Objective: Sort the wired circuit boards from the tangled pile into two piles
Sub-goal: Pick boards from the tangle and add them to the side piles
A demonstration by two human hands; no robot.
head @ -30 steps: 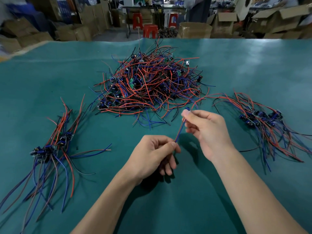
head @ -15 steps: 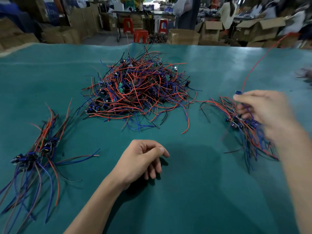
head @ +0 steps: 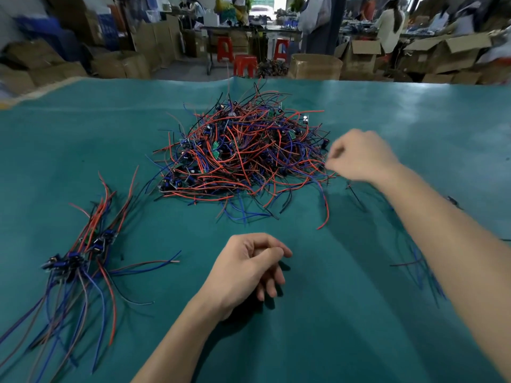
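Now, on your far left, the sorted pile of small blue circuit boards with long red, blue and black leads (head: 74, 261) lies fanned out on the teal desk (head: 318, 341), boards bunched together and wires trailing toward you. Just right of it, your left hand (head: 249, 269) rests on the desk with its fingers loosely curled and nothing in its grip.

Farther back, at the middle, sits the big tangled heap of red and blue wired boards (head: 243, 156), with green and blue boards poking out among the loops. Your right hand (head: 359, 157) is at that heap's right edge, fingers bent toward the wires; it is blurred, so I cannot tell whether its grip has closed on a lead or is only touching one.

To do this pick well, I would take one wire close to its board rather than at a loose end, lift slowly, and let your free left hand pin the heap so neighbours don't ride along. Judge the board's type before you carry it off.

Beneath your right forearm the second sorted pile of dark wired boards (head: 414, 261) is mostly hidden; only a few blue and black strands show.

Behind the desk stand open brown cardboard boxes (head: 359, 58); what they hold cannot be made out.
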